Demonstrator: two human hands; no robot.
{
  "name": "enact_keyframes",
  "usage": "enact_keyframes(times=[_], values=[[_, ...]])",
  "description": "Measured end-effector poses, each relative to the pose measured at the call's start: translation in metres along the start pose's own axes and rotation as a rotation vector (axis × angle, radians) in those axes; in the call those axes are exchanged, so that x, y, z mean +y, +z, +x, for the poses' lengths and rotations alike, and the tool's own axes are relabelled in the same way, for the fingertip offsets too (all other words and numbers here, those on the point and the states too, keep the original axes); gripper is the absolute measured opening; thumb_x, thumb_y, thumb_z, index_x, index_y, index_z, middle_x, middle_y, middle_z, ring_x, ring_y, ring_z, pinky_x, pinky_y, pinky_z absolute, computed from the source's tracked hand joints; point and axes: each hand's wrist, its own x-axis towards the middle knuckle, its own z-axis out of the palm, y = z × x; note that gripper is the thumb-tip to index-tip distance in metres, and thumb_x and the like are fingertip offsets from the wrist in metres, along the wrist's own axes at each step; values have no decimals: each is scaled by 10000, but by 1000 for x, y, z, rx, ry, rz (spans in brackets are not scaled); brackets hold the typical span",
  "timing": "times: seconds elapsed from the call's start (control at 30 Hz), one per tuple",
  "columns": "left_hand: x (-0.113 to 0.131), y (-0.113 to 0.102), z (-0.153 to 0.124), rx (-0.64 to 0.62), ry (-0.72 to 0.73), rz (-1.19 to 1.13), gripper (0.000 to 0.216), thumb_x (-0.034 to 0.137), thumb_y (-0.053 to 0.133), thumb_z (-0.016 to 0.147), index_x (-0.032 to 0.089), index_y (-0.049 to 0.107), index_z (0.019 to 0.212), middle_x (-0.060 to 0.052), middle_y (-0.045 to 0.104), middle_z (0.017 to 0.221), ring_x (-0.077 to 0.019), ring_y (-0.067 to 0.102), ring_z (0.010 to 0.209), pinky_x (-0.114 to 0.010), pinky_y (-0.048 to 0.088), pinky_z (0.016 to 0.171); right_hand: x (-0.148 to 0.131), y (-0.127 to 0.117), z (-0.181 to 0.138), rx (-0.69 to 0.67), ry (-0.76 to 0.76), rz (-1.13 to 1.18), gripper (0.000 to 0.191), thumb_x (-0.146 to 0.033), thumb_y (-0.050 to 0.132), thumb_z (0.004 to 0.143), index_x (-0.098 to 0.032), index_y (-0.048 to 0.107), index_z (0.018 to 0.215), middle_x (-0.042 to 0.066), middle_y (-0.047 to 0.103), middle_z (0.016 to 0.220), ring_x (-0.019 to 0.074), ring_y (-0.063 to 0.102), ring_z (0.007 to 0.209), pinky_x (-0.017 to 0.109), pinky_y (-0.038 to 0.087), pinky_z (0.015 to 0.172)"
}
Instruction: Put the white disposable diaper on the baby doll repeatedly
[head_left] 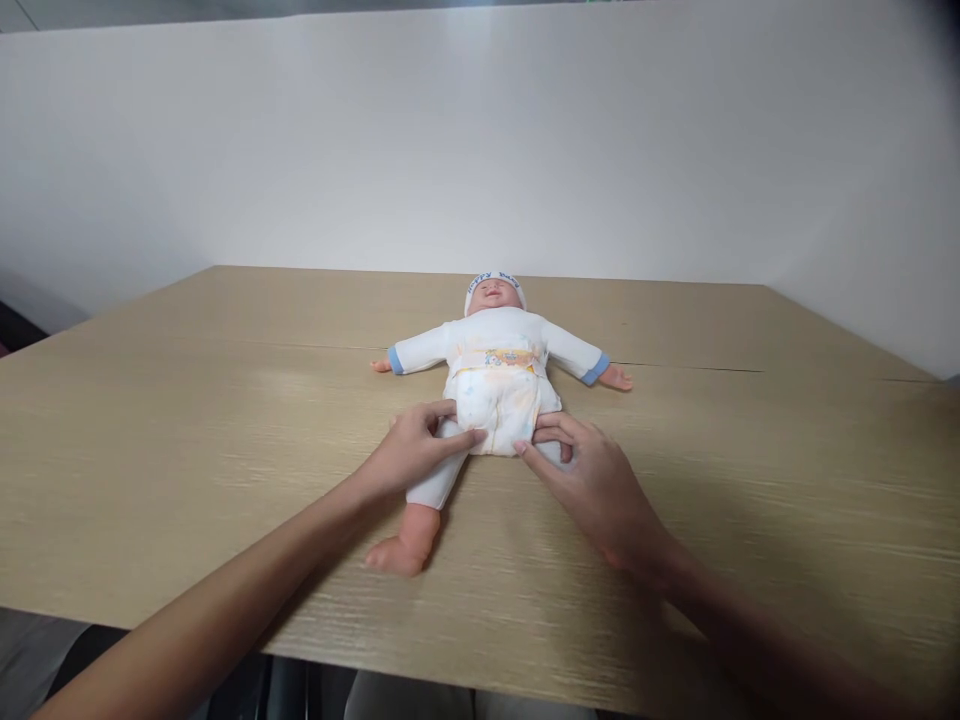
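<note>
Take the diaper (501,400) as the centre of the dial, with twelve at the far edge of the table (187,430). Your left forearm (277,545) is bare and slants in from about seven o'clock. At its end, your left hand (415,447) sits at eight, back of the hand up and wrist nearly straight. Your thumb lies across the front of the diaper and your index finger reaches its side edge, so you pinch that border between them; the other fingers of this hand are mostly hidden, and you cannot tell how they lie.

Below that hand, one bare foot (397,545) of the doll points toward seven to eight. One sleeve (421,352), cuffed in blue, stretches toward ten. The doll (499,330) lies on its back in the middle of the table, its cap (495,279) at twelve, with the diaper wrapped around its hips over white trousers (435,485). The other sleeve (574,350) runs out toward two.

Your right hand (600,478) is at four, knuckles up, wrist angled inward. Its thumb tip and index finger pinch the diaper's near corner, while the remaining fingers curl beneath the palm. Your right forearm (697,600) trails off toward five.
</note>
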Motion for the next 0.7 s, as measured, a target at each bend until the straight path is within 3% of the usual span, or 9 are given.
enact_keyframes(times=[0.13,0.23,0.57,0.7], values=[[2,-1,2,-76,-38,-247,344,515,794,905,239,802,1109,-93,807,1160,-301,726,1067,-437,587,887,-2,-2,6,-52,53,68,324,-567,711,933,-249,775,955,51,826,949,258,634,805,401,455,778],[3,1,1,-64,-58,-357,329,486,808,899,242,771,1116,-98,796,1218,-315,726,1158,-478,585,987,-2,-4,9,-85,106,208,340,-579,728,923,-241,761,941,45,816,937,249,670,820,374,461,764],[0,5,-5,14,68,-111,371,527,726,976,205,700,1159,-80,770,1140,-274,692,1075,-433,555,967,-2,-9,10,-116,9,11,362,-547,690,949,-247,722,750,14,746,750,230,639,724,358,406,679],[-6,6,-3,5,58,-133,397,524,724,988,204,700,1221,-95,768,1214,-275,696,1100,-441,551,988,2,-5,12,-145,83,149,294,-517,725,923,-236,761,844,15,795,879,232,681,808,352,467,750]])
